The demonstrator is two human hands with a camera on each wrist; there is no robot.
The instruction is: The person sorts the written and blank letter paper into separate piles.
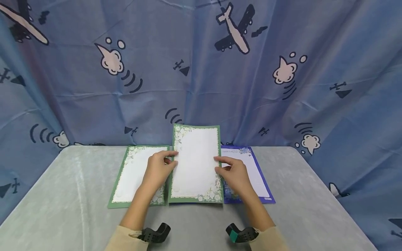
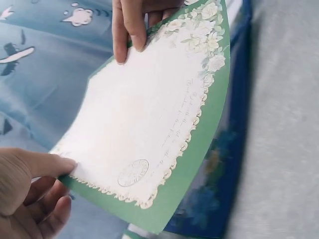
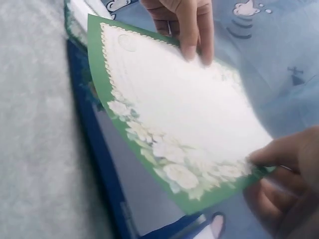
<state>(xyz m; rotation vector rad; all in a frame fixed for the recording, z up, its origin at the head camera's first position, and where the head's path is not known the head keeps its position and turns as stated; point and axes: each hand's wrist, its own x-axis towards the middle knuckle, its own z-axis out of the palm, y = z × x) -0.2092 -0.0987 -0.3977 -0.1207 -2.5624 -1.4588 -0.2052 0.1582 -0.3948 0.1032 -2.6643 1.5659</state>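
A sheet of green-bordered floral paper is held up above the table, slightly bowed, by both hands. My left hand pinches its left edge between thumb and fingers. At the right edge, my right hand pinches it the same way. In the left wrist view the sheet shows a round stamp print in one corner and white flowers in another. Behind it on the right lies a purple-blue bordered sheet, partly hidden. Another green-bordered sheet lies to the left, partly covered by my left forearm.
The sheets lie on a grey cloth-covered table. A blue curtain printed with airplanes and clouds hangs behind the table's far edge. Black bands are worn on both wrists.
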